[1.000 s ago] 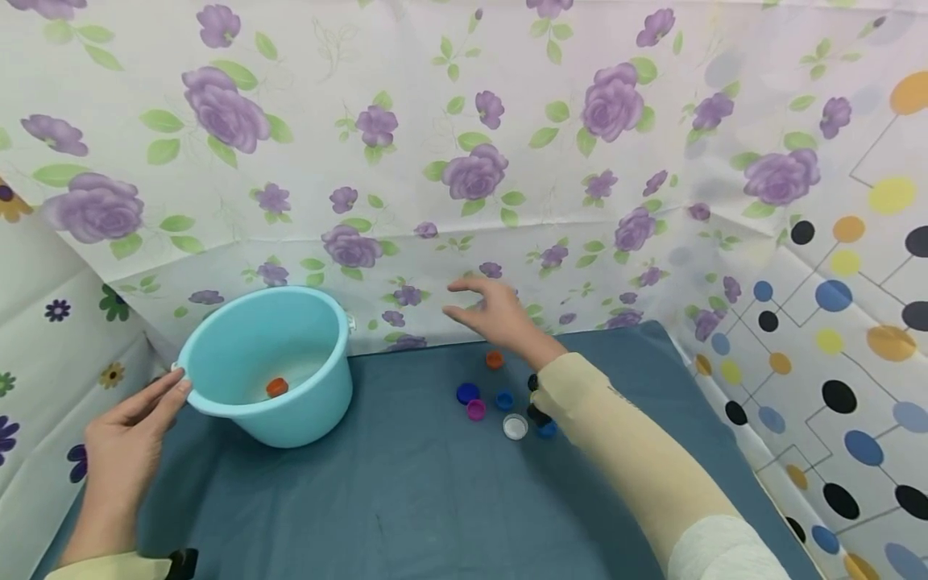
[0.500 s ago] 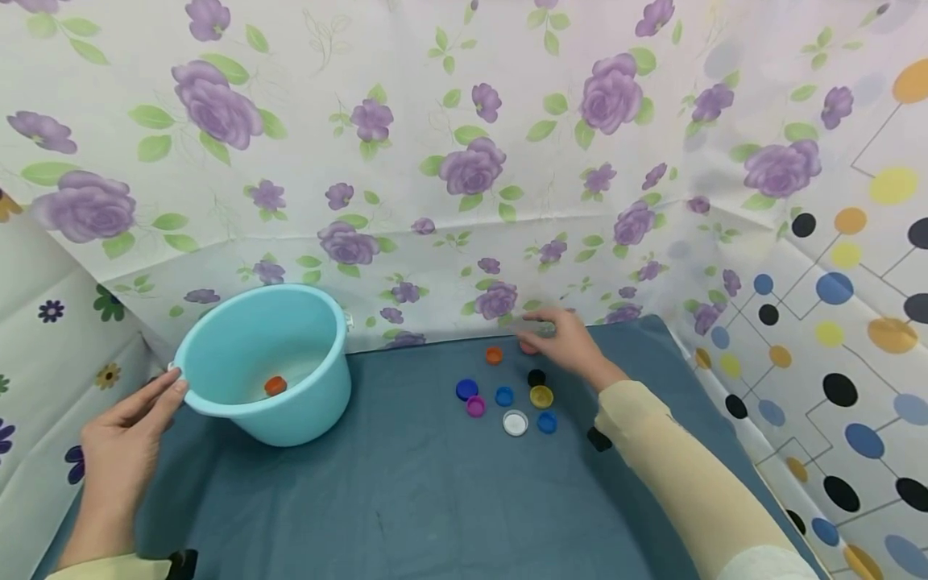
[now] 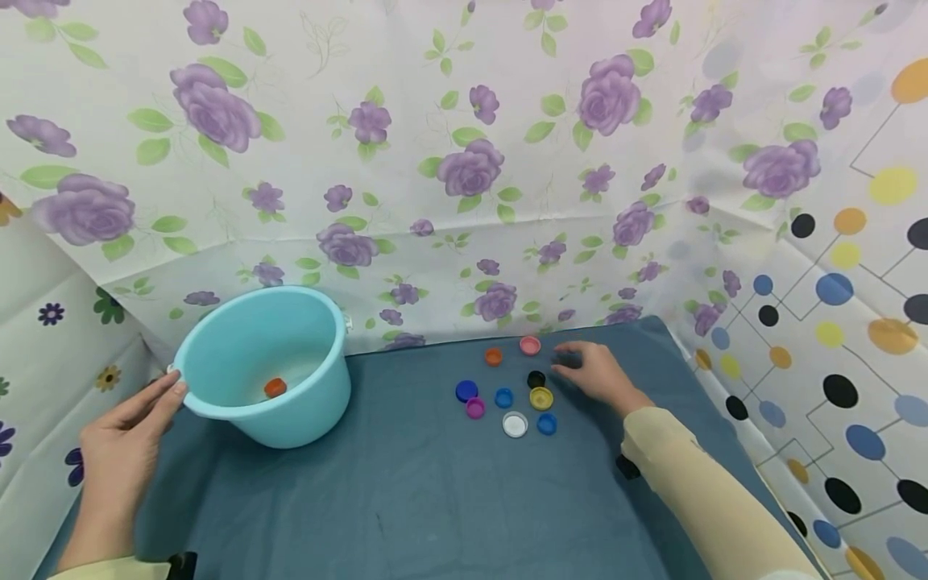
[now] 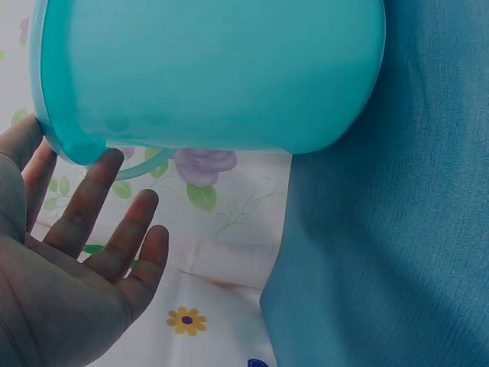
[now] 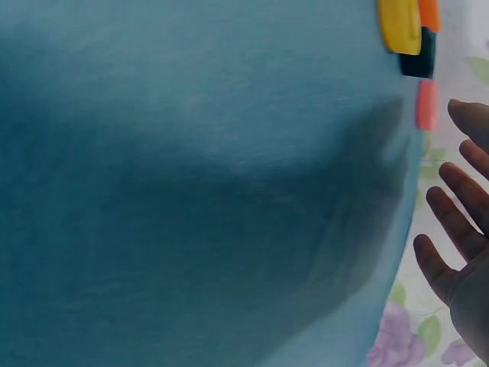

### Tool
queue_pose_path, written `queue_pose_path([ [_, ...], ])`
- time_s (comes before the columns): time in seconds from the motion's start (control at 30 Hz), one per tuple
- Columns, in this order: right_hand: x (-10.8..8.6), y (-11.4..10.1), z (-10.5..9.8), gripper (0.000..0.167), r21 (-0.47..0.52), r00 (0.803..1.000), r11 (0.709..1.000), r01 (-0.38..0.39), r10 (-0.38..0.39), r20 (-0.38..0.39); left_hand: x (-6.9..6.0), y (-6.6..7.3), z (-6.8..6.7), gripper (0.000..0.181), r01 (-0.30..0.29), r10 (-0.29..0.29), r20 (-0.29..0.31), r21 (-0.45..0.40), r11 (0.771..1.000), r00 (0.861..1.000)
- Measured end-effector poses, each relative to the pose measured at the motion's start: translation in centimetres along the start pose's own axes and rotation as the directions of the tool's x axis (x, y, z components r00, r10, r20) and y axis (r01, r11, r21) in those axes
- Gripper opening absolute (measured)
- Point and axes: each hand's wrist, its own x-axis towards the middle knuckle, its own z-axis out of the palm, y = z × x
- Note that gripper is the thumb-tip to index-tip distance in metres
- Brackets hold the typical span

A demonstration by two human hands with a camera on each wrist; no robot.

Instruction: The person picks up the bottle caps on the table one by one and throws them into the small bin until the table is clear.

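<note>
On the left stands a light blue bucket point(image 3: 304, 415) with an orange bottle cap point(image 3: 275, 387) inside it. My left hand point(image 3: 126, 451) pinches its rim between thumb and fingers; in the left wrist view the other fingers spread below the rim. My right hand point(image 3: 596, 372) hovers over the cloth just right of a pink cap point(image 3: 530, 345), fingers apart and holding nothing. Near it lie a black cap point(image 3: 536, 379), a yellow cap point(image 3: 540, 398) and an orange cap point(image 3: 494, 356). In the right wrist view the pink cap point(image 5: 426, 105) sits beyond the fingertips.
More caps lie on the blue cloth point(image 3: 406, 499): a dark blue one point(image 3: 466, 391), a magenta one point(image 3: 475, 408), a white one point(image 3: 515, 424) and two lighter blue ones. Flowered sheeting point(image 3: 406, 185) rises behind, and a dotted sheet point(image 3: 834, 387) stands at the right.
My right hand has moved right and down, from above the caps to beside the pink cap, uncovering the pink, black and yellow caps. The left hand has kept its hold on the bucket rim.
</note>
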Motion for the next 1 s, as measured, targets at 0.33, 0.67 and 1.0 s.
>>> queue_pose_path([
  [0.33,-0.8,1.4,1.4,0.040,-0.087,0.999,0.996,0.031,-0.028,0.031,0.0,-0.1,0.1,0.051,-0.011,0.011,-0.007,0.006,1.000,1.000],
  [0.67,-1.0,0.8,2.2,0.046,-0.071,0.997,0.996,0.063,-0.060,0.042,-0.1,0.2,0.1,0.052,0.009,-0.009,-0.001,-0.026,1.000,1.000],
  [1.0,-0.9,-0.1,3.1,0.049,-0.045,0.994,0.994,0.100,-0.097,0.059,-0.2,0.2,0.0,0.053,0.023,-0.023,0.003,-0.056,0.998,1.000],
])
